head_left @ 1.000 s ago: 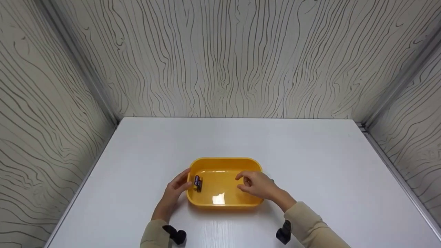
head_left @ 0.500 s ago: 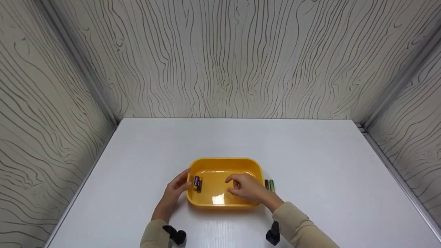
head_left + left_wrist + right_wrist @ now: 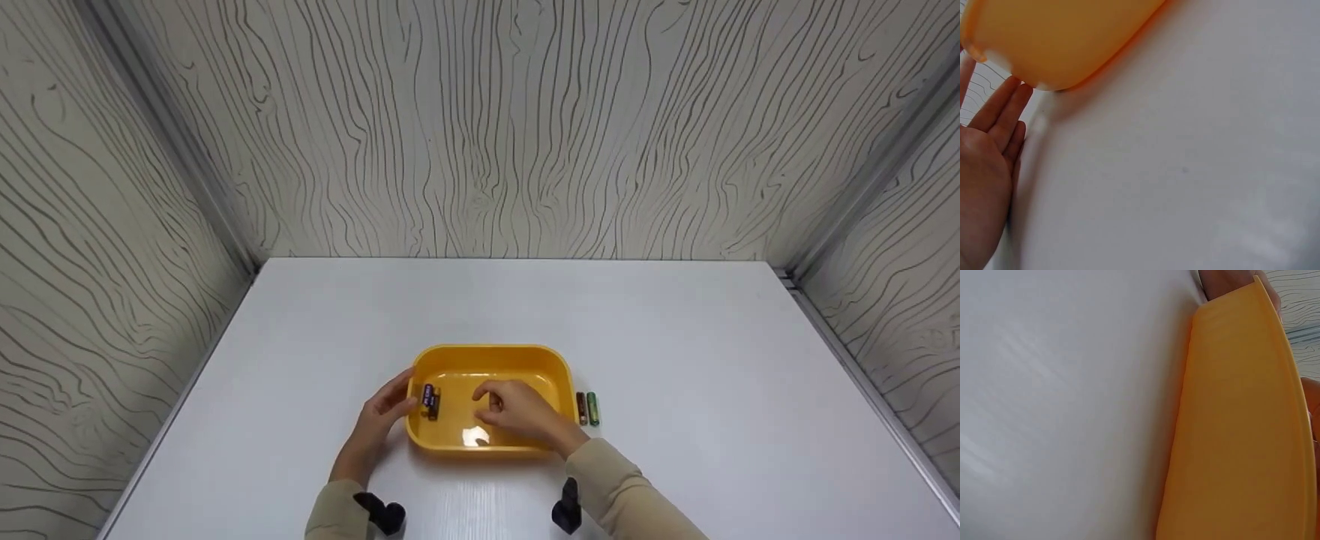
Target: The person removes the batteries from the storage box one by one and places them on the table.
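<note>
A yellow plastic tray stands on the white table. My left hand holds its left side, thumb over the rim and fingers along the outer wall; in the left wrist view the fingers of the left hand look nearly straight. My right hand is over the tray's interior, thumb and forefinger bent with a gap and nothing visible between them. By the left inner wall lie small batteries, a purple-labelled battery and a black battery. In the right wrist view the tray wall hides most of the hand.
Just outside the tray's right side, a dark battery and a green battery lie side by side on the white table. Wood-grain patterned panels rise behind the table and on both sides.
My right hand has moved left over the tray, from its right side toward the middle, uncovering the dark and green batteries outside. The left hand and tray stay put.
</note>
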Demonstrator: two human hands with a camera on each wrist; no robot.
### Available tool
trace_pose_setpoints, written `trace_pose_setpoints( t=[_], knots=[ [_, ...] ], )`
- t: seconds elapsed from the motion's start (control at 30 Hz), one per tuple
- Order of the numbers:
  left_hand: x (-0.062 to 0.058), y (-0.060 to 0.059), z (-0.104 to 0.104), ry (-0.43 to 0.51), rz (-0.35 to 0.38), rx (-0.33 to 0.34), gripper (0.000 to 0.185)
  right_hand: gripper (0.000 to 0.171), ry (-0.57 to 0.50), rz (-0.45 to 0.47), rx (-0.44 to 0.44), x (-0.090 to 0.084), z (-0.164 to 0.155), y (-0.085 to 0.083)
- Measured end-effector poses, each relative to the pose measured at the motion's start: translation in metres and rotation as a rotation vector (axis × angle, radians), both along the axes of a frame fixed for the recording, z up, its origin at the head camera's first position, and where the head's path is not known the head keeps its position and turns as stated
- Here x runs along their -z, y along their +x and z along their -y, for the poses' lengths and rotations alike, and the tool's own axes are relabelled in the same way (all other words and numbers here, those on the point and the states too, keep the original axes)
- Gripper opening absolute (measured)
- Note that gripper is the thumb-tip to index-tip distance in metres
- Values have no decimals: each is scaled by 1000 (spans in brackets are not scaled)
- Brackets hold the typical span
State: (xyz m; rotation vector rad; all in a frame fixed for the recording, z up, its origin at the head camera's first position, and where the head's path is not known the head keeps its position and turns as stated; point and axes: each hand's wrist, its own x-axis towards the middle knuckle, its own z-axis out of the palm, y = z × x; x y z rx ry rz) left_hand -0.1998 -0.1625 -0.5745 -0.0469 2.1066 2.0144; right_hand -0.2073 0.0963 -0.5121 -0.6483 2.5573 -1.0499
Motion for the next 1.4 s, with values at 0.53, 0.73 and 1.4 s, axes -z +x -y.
trace_pose_setpoints(
  t=[0.53,0.73,1.4],
  knots=[
    [-1,-3,3,-18,-11,3,60,36,-36,66,115,14,39,-14],
    [-1,-3,5,-11,-21,2,60,41,32,47,144,18,52,-13],
    [1,-1,1,-1,-16,15,58,66,48,122,217,20,77,-4]
  ],
)
